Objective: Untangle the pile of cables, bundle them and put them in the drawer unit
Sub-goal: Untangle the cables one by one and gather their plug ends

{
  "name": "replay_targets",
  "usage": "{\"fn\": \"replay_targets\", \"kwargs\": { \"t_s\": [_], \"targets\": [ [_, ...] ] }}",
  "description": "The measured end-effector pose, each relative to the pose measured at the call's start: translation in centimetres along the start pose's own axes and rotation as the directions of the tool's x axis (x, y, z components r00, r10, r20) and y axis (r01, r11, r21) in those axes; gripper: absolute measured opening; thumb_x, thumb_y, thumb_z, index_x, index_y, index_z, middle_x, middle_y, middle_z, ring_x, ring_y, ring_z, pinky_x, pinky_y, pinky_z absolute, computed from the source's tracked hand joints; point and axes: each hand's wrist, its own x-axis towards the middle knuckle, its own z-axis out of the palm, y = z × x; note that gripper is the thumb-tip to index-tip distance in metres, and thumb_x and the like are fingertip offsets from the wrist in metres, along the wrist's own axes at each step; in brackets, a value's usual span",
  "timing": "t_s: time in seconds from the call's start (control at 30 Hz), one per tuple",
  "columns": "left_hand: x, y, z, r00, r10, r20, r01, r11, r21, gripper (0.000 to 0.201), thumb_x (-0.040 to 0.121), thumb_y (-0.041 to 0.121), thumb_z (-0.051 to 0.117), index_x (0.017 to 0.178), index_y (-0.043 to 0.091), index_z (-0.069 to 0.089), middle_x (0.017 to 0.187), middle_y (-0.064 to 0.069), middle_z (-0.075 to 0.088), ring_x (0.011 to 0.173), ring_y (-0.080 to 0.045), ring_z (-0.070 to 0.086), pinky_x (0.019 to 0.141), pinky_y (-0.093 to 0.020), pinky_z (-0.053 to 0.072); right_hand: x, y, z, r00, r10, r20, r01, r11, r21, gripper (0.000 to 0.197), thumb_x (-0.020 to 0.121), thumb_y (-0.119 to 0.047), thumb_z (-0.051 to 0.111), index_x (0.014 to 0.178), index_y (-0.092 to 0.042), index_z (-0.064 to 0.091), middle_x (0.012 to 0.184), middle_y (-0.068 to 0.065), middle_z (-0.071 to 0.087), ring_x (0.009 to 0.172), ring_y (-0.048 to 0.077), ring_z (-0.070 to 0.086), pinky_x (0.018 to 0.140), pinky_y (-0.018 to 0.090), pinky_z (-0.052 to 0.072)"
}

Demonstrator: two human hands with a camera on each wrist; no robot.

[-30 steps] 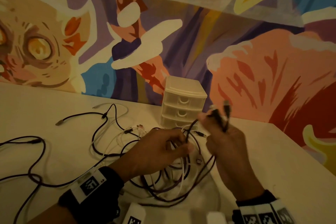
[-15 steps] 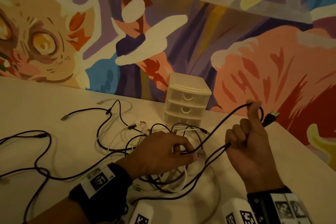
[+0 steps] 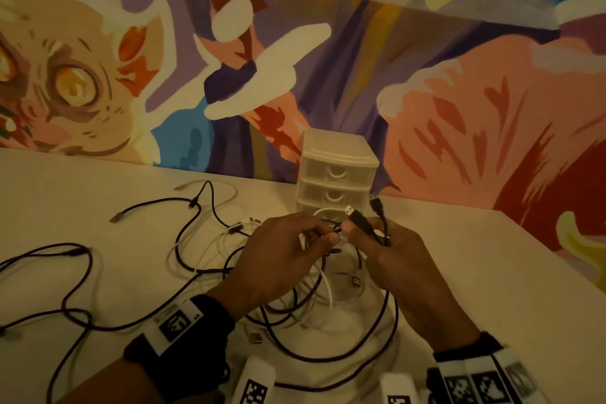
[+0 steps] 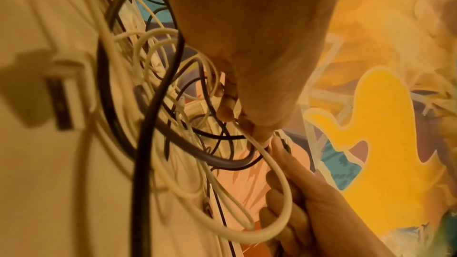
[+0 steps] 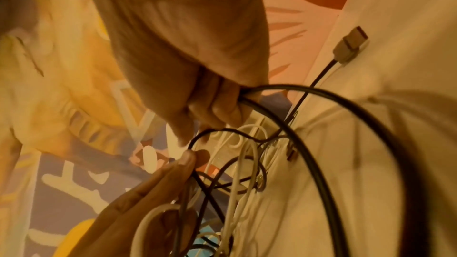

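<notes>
A tangle of black and white cables (image 3: 311, 298) lies on the white table (image 3: 492, 289), in front of a small translucent three-drawer unit (image 3: 337, 170). My left hand (image 3: 331, 236) hovers over the pile and pinches cable loops at its fingertips; the left wrist view shows a white cable (image 4: 279, 183) running from its fingers (image 4: 257, 134). Beside it, almost touching, my right hand (image 3: 357, 233) grips a black cable (image 5: 309, 108). Two dark USB plugs (image 3: 355, 216) stick up from its fist. The drawers look closed.
Long black cable strands (image 3: 82, 272) sprawl left across the table, with a metal plug end (image 3: 116, 216) at the far left. A painted mural wall (image 3: 426, 92) stands right behind the drawer unit. The table's right edge (image 3: 557, 259) runs diagonally.
My right hand, which had drawn the black cable out to the right, has come back to the left hand with the plug ends together. The left hand stayed over the pile.
</notes>
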Motion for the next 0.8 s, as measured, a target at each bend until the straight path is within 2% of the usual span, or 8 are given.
{"fn": "replay_targets", "kwargs": {
  "t_s": [0.13,0.27,0.33,0.43,0.53,0.6,0.73,0.8],
  "targets": [
    [0.1,-0.1,0.1,0.999,0.022,0.029,-0.023,0.999,0.04,0.019,0.097,0.055,0.068,0.102,0.039,0.078,0.093,0.021,0.068,0.087,0.0,0.062,0.076,-0.02,0.046,-0.3,-0.1,0.1,0.993,-0.066,0.094,0.079,0.987,-0.143,0.009,0.097,-0.029,0.076,0.101,-0.032,0.084,0.086,-0.014,0.082,0.08,-0.004,0.073,0.068,0.011,0.051],
    [0.4,0.0,-1.6,0.991,0.0,0.131,-0.04,0.954,0.298,0.052,0.082,0.088,0.057,0.122,0.055,0.062,0.119,0.031,0.051,0.115,0.003,0.045,0.101,-0.033,0.035,0.5,-0.2,-0.4,0.989,-0.081,-0.123,0.081,0.997,-0.009,0.005,0.095,-0.028,0.079,0.098,-0.03,0.084,0.081,-0.014,0.081,0.067,-0.005,0.07,0.063,0.017,0.049],
    [0.5,-0.5,-2.7,0.982,-0.055,0.18,-0.017,0.928,0.373,0.058,0.076,0.094,0.055,0.124,0.061,0.057,0.128,0.031,0.045,0.121,0.001,0.045,0.106,-0.037,0.034,0.5,-0.2,-0.5,0.992,-0.059,-0.115,0.063,0.998,0.027,0.007,0.095,-0.031,0.08,0.101,-0.029,0.083,0.069,-0.016,0.076,0.059,-0.004,0.066,0.061,0.02,0.046],
    [0.4,-1.4,-3.9,0.982,-0.115,0.149,0.058,0.937,0.344,0.036,0.084,0.08,0.063,0.11,0.056,0.065,0.126,0.028,0.047,0.103,0.0,0.064,0.097,-0.039,0.054,0.6,-1.0,-0.4,0.996,-0.07,-0.055,0.077,0.989,0.128,0.007,0.096,-0.022,0.077,0.102,-0.02,0.081,0.063,-0.015,0.067,0.051,-0.003,0.054,0.05,0.011,0.039],
    [0.6,-2.0,-5.1,0.983,-0.154,0.101,0.108,0.926,0.362,0.021,0.091,0.067,0.065,0.103,0.051,0.069,0.125,0.027,0.047,0.094,-0.003,0.068,0.087,-0.04,0.061,1.6,-2.1,-4.0,0.953,-0.092,-0.289,0.239,0.811,0.533,0.019,0.105,-0.01,0.062,0.095,-0.025,0.065,0.073,-0.014,0.05,0.049,0.001,0.03,0.045,0.015,0.025],
    [0.6,-2.3,-5.7,0.974,-0.18,0.14,0.125,0.934,0.335,0.019,0.09,0.063,0.069,0.102,0.049,0.072,0.125,0.026,0.048,0.099,-0.004,0.067,0.091,-0.04,0.06,2.2,-2.0,-6.5,0.923,-0.025,-0.384,0.278,0.734,0.62,0.023,0.107,-0.016,0.063,0.089,-0.029,0.056,0.067,-0.01,0.035,0.05,0.006,0.022,0.046,0.019,0.023],
    [0.6,-2.6,-5.6,0.97,-0.168,0.177,0.101,0.936,0.336,0.021,0.094,0.049,0.072,0.113,0.054,0.067,0.13,0.026,0.044,0.113,-0.003,0.061,0.111,-0.043,0.044,2.6,-0.4,-6.1,0.889,0.111,-0.444,0.163,0.83,0.534,0.013,0.103,-0.022,0.071,0.098,-0.025,0.06,0.062,-0.011,0.031,0.047,0.005,0.026,0.045,0.022,0.025],
    [0.7,-2.4,-5.3,0.977,-0.109,0.186,0.034,0.93,0.365,0.039,0.097,0.034,0.072,0.123,0.06,0.062,0.136,0.025,0.042,0.118,-0.002,0.052,0.109,-0.042,0.034,2.7,0.0,-5.5,0.843,0.105,-0.528,0.143,0.902,0.407,0.009,0.102,-0.019,0.072,0.106,-0.022,0.065,0.061,-0.01,0.04,0.045,0.005,0.032,0.047,0.026,0.028]
  ]
}}
